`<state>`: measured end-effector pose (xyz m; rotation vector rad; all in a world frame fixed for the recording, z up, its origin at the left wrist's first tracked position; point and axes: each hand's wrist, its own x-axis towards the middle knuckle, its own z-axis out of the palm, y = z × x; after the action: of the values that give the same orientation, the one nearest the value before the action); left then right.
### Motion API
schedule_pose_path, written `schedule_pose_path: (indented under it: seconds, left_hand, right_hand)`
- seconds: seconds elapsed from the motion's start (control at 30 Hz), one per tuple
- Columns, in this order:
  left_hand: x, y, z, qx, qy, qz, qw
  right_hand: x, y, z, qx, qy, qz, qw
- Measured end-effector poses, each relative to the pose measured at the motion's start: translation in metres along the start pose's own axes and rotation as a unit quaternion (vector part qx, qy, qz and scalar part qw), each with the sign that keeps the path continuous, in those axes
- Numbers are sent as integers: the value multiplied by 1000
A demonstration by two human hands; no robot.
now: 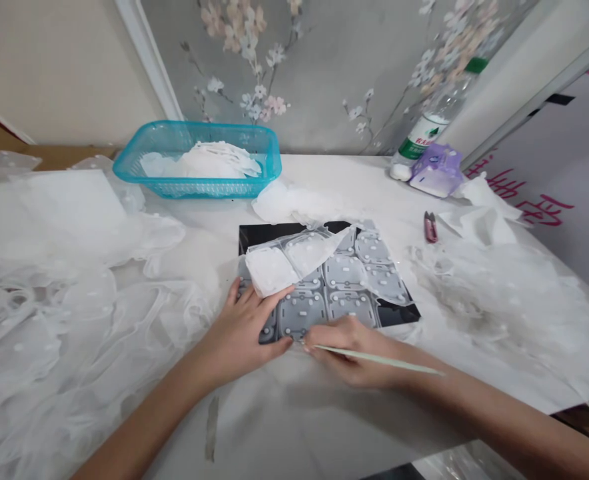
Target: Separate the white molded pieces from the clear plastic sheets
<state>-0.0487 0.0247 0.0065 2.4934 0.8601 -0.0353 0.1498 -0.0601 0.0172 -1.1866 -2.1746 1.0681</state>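
Head view: my left hand [242, 330] lay flat, fingers spread, pressing down the near-left corner of the moulded sheet [344, 280]. My right hand [354, 350] was pinched closed around a thin stick [374, 359], just beside the left one at the sheet's near edge. The sheet sat on a black board [254, 235] in the middle of the worktop [274, 413], with its far-left flap [274, 267] folded back over itself.

Progress, as I judged it: most pads on that sheet looked to be in place, so it was barely started. Yet the blue basket [124, 170] behind held a heap of white pieces [204, 160], and loose webbing [49, 313] was piled left and right, so plenty had been done already.

The stick's long axis ran nearly left to right, tip pointing left at the sheet's near edge, tail trailing right over my wrist and dipping slightly toward me. Whether the tip touched the sheet, I couldn't tell. Snips [430, 227] and a bottle [424, 133] stood well apart, far right.
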Motion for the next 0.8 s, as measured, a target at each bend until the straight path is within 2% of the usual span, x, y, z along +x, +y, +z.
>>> schedule_pose_path:
  seconds: [0.13, 0.33, 0.57, 0.8]
  left_hand:
    - [0, 0, -1, 3, -1, 1, 1000]
    - [0, 1, -2, -7, -4, 0, 1000]
    - [-1, 2, -4, -9, -7, -7, 1000]
    - [2, 2, 1, -5, 27, -1, 1000]
  right_hand:
    - [14, -12, -27, -6, -112, -15, 994]
    - [24, -10, -41, 19, -172, -22, 985]
    - [-3, 6, -37, 43, -151, 50, 986]
    - [1, 20, -28, 84, -95, 46, 991]
